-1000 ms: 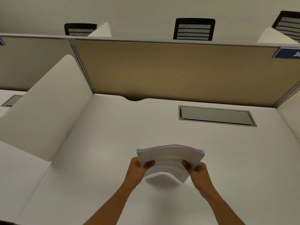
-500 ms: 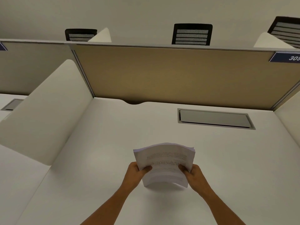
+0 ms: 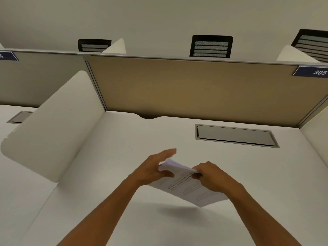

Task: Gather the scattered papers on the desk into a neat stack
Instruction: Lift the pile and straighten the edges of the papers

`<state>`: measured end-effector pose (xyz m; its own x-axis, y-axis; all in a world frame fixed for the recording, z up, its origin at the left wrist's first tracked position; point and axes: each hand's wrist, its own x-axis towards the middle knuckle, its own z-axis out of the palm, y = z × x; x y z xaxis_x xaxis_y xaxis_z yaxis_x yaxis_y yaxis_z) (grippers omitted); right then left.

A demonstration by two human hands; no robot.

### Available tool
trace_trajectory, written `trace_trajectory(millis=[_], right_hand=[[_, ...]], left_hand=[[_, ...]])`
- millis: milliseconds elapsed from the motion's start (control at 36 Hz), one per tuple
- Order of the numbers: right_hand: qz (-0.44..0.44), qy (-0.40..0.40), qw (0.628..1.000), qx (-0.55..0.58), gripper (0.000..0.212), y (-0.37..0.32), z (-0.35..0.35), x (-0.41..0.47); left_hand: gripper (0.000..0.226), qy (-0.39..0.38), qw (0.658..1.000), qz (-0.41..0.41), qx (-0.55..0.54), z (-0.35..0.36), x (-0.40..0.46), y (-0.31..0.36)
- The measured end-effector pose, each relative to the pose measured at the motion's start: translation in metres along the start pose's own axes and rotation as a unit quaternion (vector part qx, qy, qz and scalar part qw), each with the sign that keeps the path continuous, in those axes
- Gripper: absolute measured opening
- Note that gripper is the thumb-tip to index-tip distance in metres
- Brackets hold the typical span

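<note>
A stack of printed white papers (image 3: 188, 186) hangs tilted above the white desk (image 3: 134, 139), its near corner pointing down and casting a shadow below. My right hand (image 3: 211, 176) pinches the stack's far right edge. My left hand (image 3: 152, 168) is against the stack's left end, thumb on the top sheet and fingers stretched out flat and blurred along the edge. No loose sheets show elsewhere on the desk.
A tan partition (image 3: 186, 86) closes the back of the desk and a white side divider (image 3: 53, 125) stands on the left. A grey cable hatch (image 3: 236, 135) is set into the desk at the back right. Black chair backs (image 3: 211, 46) show beyond the partition.
The stack was upright, gripped by both hands at its lower corners. It has now tipped towards flat and turned, and my left hand has opened out along its left edge.
</note>
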<state>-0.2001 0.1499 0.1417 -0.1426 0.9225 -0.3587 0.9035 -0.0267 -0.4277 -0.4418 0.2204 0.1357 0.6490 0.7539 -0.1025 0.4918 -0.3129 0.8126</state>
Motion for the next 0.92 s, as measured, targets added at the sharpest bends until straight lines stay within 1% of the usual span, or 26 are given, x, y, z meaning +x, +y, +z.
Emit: trace_trajectory(millis=[83,111,139,222,333,444,556,611,694,750,806,917], right_hand=[[-0.003,0.000,1.000,-0.022,0.028,-0.004,0.000,-0.001],[-0.006,0.003,1.000,-0.018,0.027,-0.003,0.001,-0.001],[-0.008,0.003,1.000,-0.004,0.027,-0.001,0.002,-0.002],[-0.013,-0.015,0.998,0.055,0.025,0.009,0.002,-0.006],[0.014,-0.031,0.996,0.085,0.022,0.034,-0.003,-0.016],[0.042,-0.015,0.993,0.108,0.027,0.065,-0.003,-0.025],[0.069,0.008,0.983,0.169,0.017,0.087,0.004,-0.029],[0.080,0.031,0.964,0.250,0.018,0.093,0.012,-0.032],[0.072,0.064,0.912,0.398,0.024,0.093,0.030,-0.037],[0.082,0.090,0.881,0.457,0.023,0.091,0.046,-0.039],[0.098,0.108,0.861,0.487,0.021,0.087,0.060,-0.039],[0.108,0.140,0.858,0.483,0.023,0.077,0.075,-0.037]], left_hand=[[0.029,0.013,0.998,-0.020,-0.051,0.009,-0.001,-0.001],[0.021,0.022,0.997,-0.026,-0.076,0.011,-0.004,-0.001],[0.020,0.029,0.995,-0.029,-0.091,0.014,-0.006,-0.001],[0.024,0.039,0.994,-0.033,-0.101,0.021,-0.014,-0.003],[0.022,0.072,0.986,-0.081,-0.130,0.023,-0.023,-0.015],[0.025,0.106,0.977,-0.099,-0.154,0.021,-0.033,-0.031],[0.019,0.133,0.966,-0.122,-0.186,0.023,-0.039,-0.047],[0.017,0.149,0.960,-0.132,-0.199,0.024,-0.041,-0.054],[0.016,0.168,0.950,-0.152,-0.216,0.027,-0.043,-0.064],[0.017,0.171,0.945,-0.165,-0.227,0.030,-0.046,-0.068],[0.018,0.170,0.941,-0.171,-0.237,0.033,-0.049,-0.071],[0.016,0.168,0.940,-0.176,-0.239,0.037,-0.052,-0.073]])
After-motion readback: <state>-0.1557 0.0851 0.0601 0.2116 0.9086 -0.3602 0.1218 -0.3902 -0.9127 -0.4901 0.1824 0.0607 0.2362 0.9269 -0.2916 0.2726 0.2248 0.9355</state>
